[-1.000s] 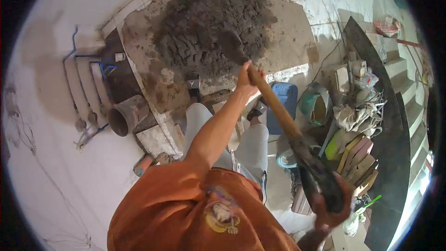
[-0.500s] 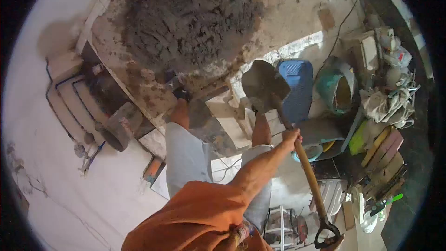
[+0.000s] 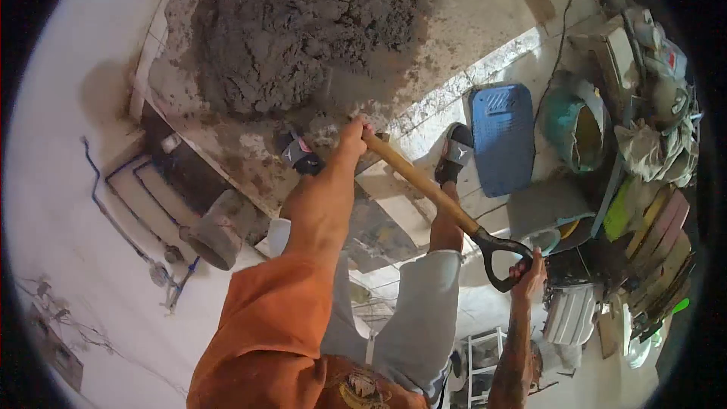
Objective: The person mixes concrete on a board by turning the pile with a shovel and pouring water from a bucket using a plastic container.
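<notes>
My left hand (image 3: 356,135) is wrapped round the wooden shaft of a shovel (image 3: 424,185), near the lower edge of a heap of wet grey mortar (image 3: 295,38). Round the black D-shaped handle at the shaft's other end closes my right hand (image 3: 528,273). The shaft slants from the handle at lower right up to the heap. Most of the shovel's blade is hidden behind my left hand and against the dark mortar.
My sandalled feet stand below the heap. A blue tray (image 3: 503,140) lies right of my right foot, with a teal-stained bucket (image 3: 577,125) beyond it. A grey bucket (image 3: 216,235) and blue pipes (image 3: 121,212) are at left. Sacks and boards are stacked at right.
The shovel has swung left and down from above the floor near the tray to the mortar's edge. My left hand moved left and up with it; my right hand rose into fuller view.
</notes>
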The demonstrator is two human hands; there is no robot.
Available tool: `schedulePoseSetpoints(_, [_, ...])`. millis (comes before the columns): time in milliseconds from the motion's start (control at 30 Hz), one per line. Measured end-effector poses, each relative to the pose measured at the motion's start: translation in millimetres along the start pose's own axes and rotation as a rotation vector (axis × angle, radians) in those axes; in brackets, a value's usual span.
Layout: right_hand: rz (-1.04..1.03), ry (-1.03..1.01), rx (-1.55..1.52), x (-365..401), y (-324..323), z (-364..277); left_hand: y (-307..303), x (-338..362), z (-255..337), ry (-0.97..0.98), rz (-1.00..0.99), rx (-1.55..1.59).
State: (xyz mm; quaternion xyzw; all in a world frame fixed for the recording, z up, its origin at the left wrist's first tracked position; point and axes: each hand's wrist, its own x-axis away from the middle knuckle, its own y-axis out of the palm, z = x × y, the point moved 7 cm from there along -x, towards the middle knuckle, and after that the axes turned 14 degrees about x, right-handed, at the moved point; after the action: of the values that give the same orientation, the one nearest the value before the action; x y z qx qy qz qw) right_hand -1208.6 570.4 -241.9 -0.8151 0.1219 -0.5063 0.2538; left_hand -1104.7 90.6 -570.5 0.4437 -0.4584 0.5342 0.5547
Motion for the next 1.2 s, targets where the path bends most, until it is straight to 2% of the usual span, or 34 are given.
schedulePoseSetpoints(100, [-0.043,0.082,-0.076,-3.3,-32.2,18.2,-34.1,44.5,-22.5,0.0,0.071,0.058])
schedulePoseSetpoints(167, [-0.049,0.111,-0.05,-0.8,-47.5,10.7,-27.6,87.5,-22.9,0.051,0.112,0.157])
schedulePoseSetpoints(233, [-0.085,0.122,0.004,4.8,-65.2,8.2,-21.1,136.8,-18.9,0.078,0.074,0.174])
schedulePoseSetpoints(333, [-0.322,0.317,0.008,-31.8,-94.3,55.3,-6.3,214.1,10.1,0.177,-0.037,0.212])
schedulePoseSetpoints(367, [-0.39,0.489,0.028,-12.0,-87.6,42.6,-3.2,238.3,22.8,0.096,0.096,0.007])
schedulePoseSetpoints(433, [-0.469,0.451,0.256,-41.8,-87.9,70.4,2.2,229.0,39.4,0.099,-0.096,0.145])
schedulePoseSetpoints(500, [-0.596,0.46,0.448,-42.4,-68.7,67.6,36.9,228.5,54.3,0.099,-0.3,0.285])
schedulePoseSetpoints(533, [-0.697,0.48,0.527,-24.4,-45.8,48.2,49.7,207.5,65.3,0.139,-0.312,0.276])
schedulePoseSetpoints(567, [-0.907,0.552,0.453,-22.6,-35.3,55.5,57.0,187.2,69.8,0.175,-0.324,0.266])
schedulePoseSetpoints(600, [-1.108,0.619,0.375,-24.4,-35.9,64.7,51.4,179.6,65.3,0.175,-0.237,0.235])
schedulePoseSetpoints(667, [-0.843,0.529,0.397,-54.2,-44.1,59.6,77.2,171.0,75.9,0.192,-0.114,0.165])
schedulePoseSetpoints(700, [-0.681,0.294,0.572,-61.1,-53.7,37.5,80.4,188.8,69.3,0.188,-0.173,0.247])
schedulePoseSetpoints(767, [-0.474,0.349,0.682,-22.8,-79.6,-8.3,66.2,251.5,53.2,0.188,-0.265,0.324])
schedulePoseSetpoints(800, [-0.409,0.292,0.552,-20.2,-83.1,-14.0,93.4,268.3,59.1,0.208,-0.38,0.366])
schedulePoseSetpoints(867, [-0.276,0.18,0.27,-13.4,-103.8,-9.2,115.3,288.0,51.7,0.144,-0.308,0.381])
schedulePoseSetpoints(900, [-0.341,0.163,-0.08,4.1,-101.5,-11.8,107.1,298.5,37.8,0.098,-0.232,0.386])
schedulePoseSetpoints(933, [-0.269,0.201,-0.117,27.4,-111.1,-13.9,97.7,294.8,22.8,0.132,-0.149,0.308])
schedulePoseSetpoints(1000, [-0.124,0.238,-0.218,50.7,-119.7,-28.4,97.7,250.0,-17.1,0.208,-0.031,0.155])
schedulePoseSetpoints(1033, [-0.076,0.162,-0.208,40.7,-146.6,-1.4,100.7,226.5,-50.2,0.151,-0.031,0.123])
schedulePoseSetpoints(1100, [0.064,0.013,-0.038,64.4,-197.0,1.6,81.3,172.7,-151.5,0.033,-0.045,0.052])
schedulePoseSetpoints(1133, [0.312,0.073,-0.018,61.9,-236.2,34.2,94.5,207.4,-189.7,-0.076,-0.041,-0.17])
schedulePoseSetpoints(1167, [0.456,0.257,-0.119,74.9,-269.1,59.9,96.4,204.4,-237.3,0.092,-0.285,-0.294])
schedulePoseSetpoints(1200, [0.456,0.263,0.021,75.7,-334.0,101.9,123.4,267.1,-248.7,-0.187,-0.128,-0.204])
